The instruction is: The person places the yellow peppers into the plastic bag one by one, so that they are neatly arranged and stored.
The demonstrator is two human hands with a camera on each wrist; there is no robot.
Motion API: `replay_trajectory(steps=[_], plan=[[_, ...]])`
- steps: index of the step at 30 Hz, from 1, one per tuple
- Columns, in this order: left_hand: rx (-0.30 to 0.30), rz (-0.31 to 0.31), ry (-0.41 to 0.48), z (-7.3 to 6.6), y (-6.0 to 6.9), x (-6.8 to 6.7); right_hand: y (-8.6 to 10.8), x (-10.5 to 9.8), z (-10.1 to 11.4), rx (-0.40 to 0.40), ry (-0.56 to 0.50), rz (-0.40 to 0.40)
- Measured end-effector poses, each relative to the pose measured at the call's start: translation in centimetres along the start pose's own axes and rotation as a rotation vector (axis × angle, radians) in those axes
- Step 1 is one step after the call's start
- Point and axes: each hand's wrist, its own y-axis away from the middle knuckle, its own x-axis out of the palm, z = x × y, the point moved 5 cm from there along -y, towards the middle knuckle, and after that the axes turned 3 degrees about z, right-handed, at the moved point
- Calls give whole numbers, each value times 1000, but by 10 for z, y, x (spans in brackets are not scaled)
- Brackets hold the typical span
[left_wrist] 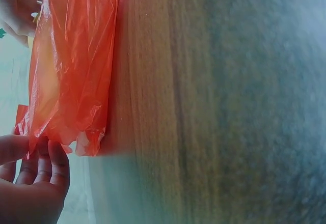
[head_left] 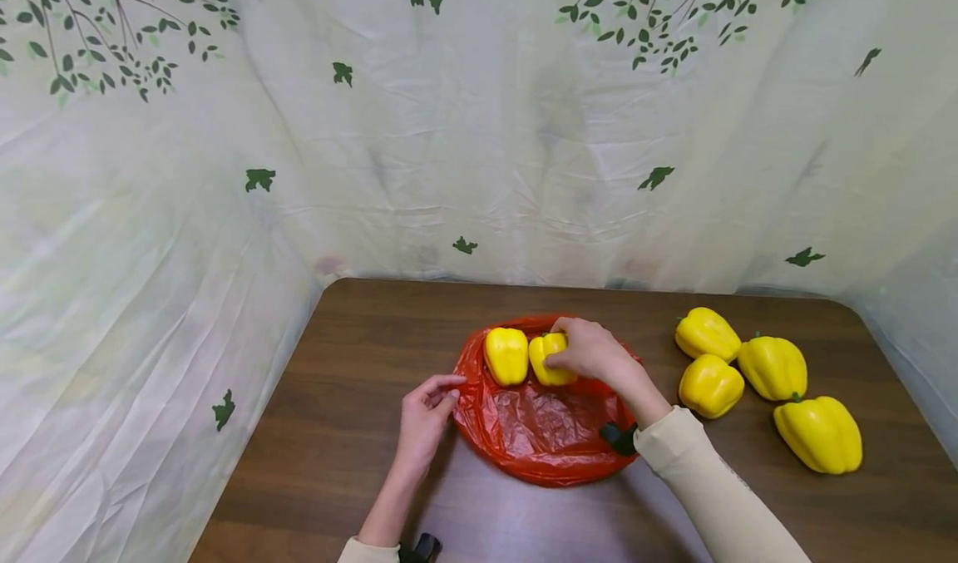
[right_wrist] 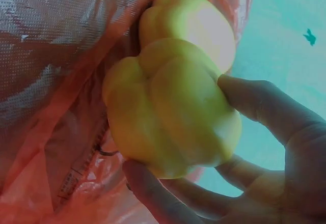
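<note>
Right hand (head_left: 595, 353) grips a pepper (head_left: 542, 365) in the bag (head_left: 550, 468) beside a second pepper (head_left: 506, 357), left hand (head_left: 423, 420) pinches the rim (head_left: 466, 413); looks like loading, next move likely calling for release

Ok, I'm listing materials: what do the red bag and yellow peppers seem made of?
Red bag: probably thin, glossy plastic film; it crinkles and looks translucent. Yellow peppers: smooth, shiny, with bright highlights; real flesh or moulded plastic, the look leaves open.
</note>
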Motion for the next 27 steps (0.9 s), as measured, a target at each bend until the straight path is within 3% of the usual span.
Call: replay_trajectory(steps=[3, 9, 12, 17, 22, 27], plan=[[-3, 2, 0, 2, -1, 0, -4, 1, -2, 5, 1, 9], [-19, -9, 13, 25, -8, -2, -7, 5, -8, 3, -53, 44], [-5, -10, 14, 30, -9, -2, -8, 6, -9, -4, -68, 46], [12, -9, 5, 29, -8, -1, -10, 7, -11, -22, -80, 30], [-16, -6, 2, 27, -8, 0, -11, 7, -11, -30, -98, 10], [-20, 9, -14, 9, -3, 2, -12, 7, -12, -54, -134, -10]])
